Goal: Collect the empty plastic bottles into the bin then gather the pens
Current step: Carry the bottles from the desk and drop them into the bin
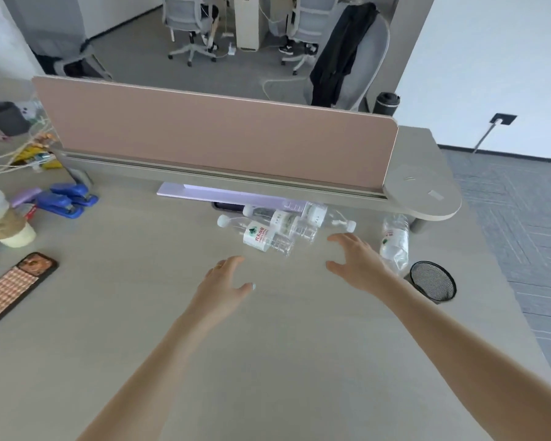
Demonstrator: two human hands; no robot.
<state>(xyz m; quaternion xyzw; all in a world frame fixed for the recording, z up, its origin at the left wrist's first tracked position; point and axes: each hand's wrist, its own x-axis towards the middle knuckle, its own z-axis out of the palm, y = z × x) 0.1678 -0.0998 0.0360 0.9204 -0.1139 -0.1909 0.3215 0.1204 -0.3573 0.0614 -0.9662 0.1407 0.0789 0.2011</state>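
Both hands are held out over the table (140, 313), fingers spread and nothing gripped. The left hand (225, 283) is seen at the centre, the right hand (358, 261) toward 2 o'clock of it. A cluster of clear plastic bottles (277, 229) is laid on its sides at 12 o'clock, just beyond the fingertips. One crushed bottle (395, 241) is found just right of the right hand, beside a black mesh bin (433, 281) at 3 o'clock. Blue staplers (66, 198) and a phone (13, 288) are placed at 9 o'clock.
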